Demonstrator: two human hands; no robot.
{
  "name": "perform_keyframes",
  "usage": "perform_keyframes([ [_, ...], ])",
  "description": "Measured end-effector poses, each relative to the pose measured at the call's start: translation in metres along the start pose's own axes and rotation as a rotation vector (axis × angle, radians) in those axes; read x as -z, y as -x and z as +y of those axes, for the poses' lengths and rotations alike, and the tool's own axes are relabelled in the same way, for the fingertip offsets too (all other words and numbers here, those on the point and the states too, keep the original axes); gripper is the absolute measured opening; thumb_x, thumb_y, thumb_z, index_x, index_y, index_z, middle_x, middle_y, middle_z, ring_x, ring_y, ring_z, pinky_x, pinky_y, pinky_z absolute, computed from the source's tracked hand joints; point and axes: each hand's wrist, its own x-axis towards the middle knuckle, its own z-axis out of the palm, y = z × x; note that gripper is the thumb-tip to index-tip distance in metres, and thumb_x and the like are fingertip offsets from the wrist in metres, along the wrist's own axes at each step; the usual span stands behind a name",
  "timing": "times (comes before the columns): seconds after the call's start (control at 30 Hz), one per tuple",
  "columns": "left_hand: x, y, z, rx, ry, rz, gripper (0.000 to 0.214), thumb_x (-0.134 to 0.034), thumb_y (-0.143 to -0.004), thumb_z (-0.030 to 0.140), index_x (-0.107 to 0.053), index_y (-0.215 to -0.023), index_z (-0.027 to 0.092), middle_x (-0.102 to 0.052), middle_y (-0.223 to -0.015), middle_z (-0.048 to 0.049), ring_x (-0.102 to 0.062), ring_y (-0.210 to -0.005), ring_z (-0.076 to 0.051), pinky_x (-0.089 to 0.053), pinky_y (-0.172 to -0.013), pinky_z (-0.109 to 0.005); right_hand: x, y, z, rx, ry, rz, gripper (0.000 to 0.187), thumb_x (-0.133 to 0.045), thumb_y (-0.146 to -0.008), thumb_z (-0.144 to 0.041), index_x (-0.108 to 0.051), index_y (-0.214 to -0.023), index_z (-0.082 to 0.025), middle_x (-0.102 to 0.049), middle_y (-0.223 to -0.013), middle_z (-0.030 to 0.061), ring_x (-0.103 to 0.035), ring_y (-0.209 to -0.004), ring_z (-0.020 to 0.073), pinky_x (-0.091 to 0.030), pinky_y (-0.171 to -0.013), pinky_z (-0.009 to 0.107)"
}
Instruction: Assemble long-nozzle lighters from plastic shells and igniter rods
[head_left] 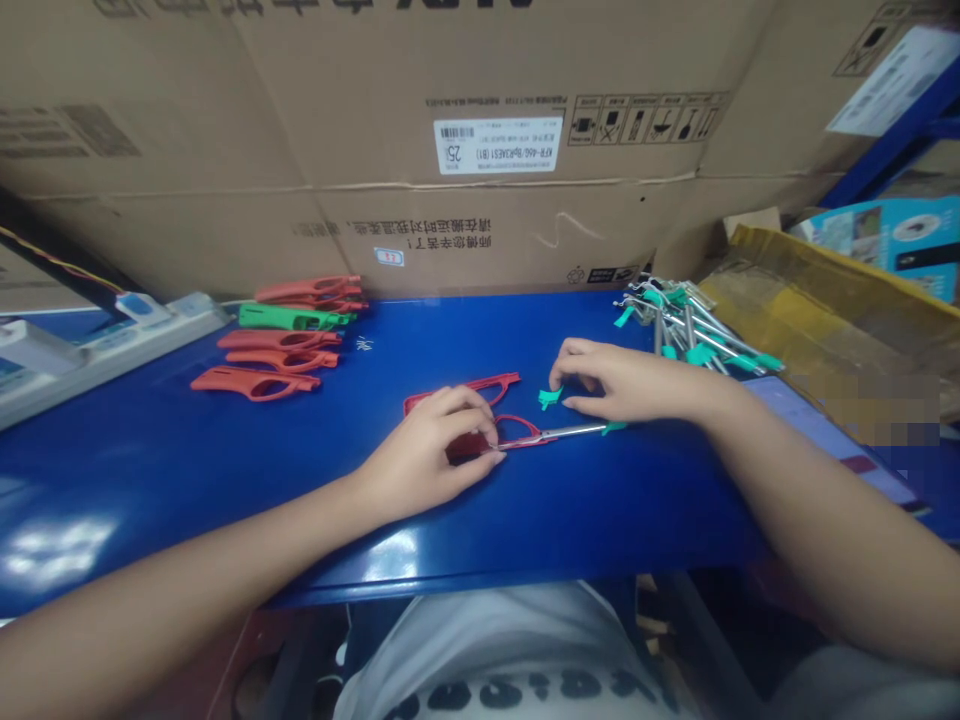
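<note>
Red casing halves [466,446]: on blue surface [615,520], between front and back edges; metal tube [577,431] at the front-side one.
Left hand [439,440]: curled over both, I can't tell if gripping.
Right hand [607,383]: half-curled at green tab [550,398], I can't confirm a pinch.

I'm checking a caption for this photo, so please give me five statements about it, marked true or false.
1. The left hand touches a red handle. True.
2. Both hands rest on the same green handle. False: the right hand is by a small green piece.
3. At the left, a green handle lies between red handles. True.
4. The work surface is yellow. False: the table is blue.
5. A white power strip is at the left. True.
</note>
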Motion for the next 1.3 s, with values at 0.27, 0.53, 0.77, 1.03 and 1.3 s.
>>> perform_keyframes([
  [0.27,-0.001,0.001,-0.004,-0.015,0.019,0.011,0.01,-0.067,-0.094,0.026,-0.071,-0.088,0.02,-0.066,-0.105,-0.0058,-0.064,-0.101,-0.019,-0.051,-0.092,-0.035,-0.005,-0.007,-0.01,0.024,-0.062,0.022,0.012,-0.061,-0.092,-0.026,-0.067,-0.086,-0.018,-0.068,-0.088,0.0047,-0.059,-0.073,0.0152,-0.043,-0.066,0.028],
  [0.53,0.005,0.002,-0.004,0.077,-0.066,0.035,0.017,-0.077,-0.086,0.028,-0.067,-0.098,0.021,-0.072,-0.103,-0.0042,-0.064,-0.095,-0.022,-0.051,-0.087,-0.037,-0.007,-0.005,-0.036,0.091,-0.265,0.126,0.012,-0.065,-0.091,-0.026,-0.074,-0.093,-0.018,-0.073,-0.084,0.0033,-0.062,-0.071,0.0132,-0.045,-0.065,0.026],
  [0.77,0.007,0.002,-0.003,0.085,-0.106,0.024,0.017,-0.078,-0.086,0.03,-0.07,-0.098,0.022,-0.075,-0.102,-0.0036,-0.065,-0.096,-0.023,-0.05,-0.085,-0.036,-0.022,-0.009,-0.041,0.141,-0.2,0.083,0.011,-0.062,-0.09,-0.015,-0.072,-0.088,-0.019,-0.072,-0.088,0.0032,-0.061,-0.074,0.0138,-0.043,-0.067,0.026],
  [1.03,0.005,0.002,-0.005,0.09,-0.11,0.029,0.021,-0.081,-0.084,0.031,-0.069,-0.098,0.021,-0.075,-0.101,-0.0036,-0.066,-0.095,-0.023,-0.049,-0.087,-0.038,-0.029,-0.011,-0.04,0.166,-0.174,0.048,0.011,-0.061,-0.092,-0.016,-0.063,-0.082,-0.019,-0.066,-0.086,0.0015,-0.055,-0.072,0.0131,-0.037,-0.064,0.025],
  [1.3,0.002,0.003,-0.007,0.093,0.006,0.041,0.022,-0.08,-0.085,0.026,-0.068,-0.101,0.018,-0.073,-0.1,-0.0047,-0.069,-0.092,-0.019,-0.055,-0.084,-0.032,-0.035,-0.011,-0.043,0.158,-0.12,0.057,0.011,-0.059,-0.096,-0.024,-0.061,-0.086,-0.019,-0.064,-0.085,0.0006,-0.054,-0.069,0.013,-0.034,-0.062,0.026],
])
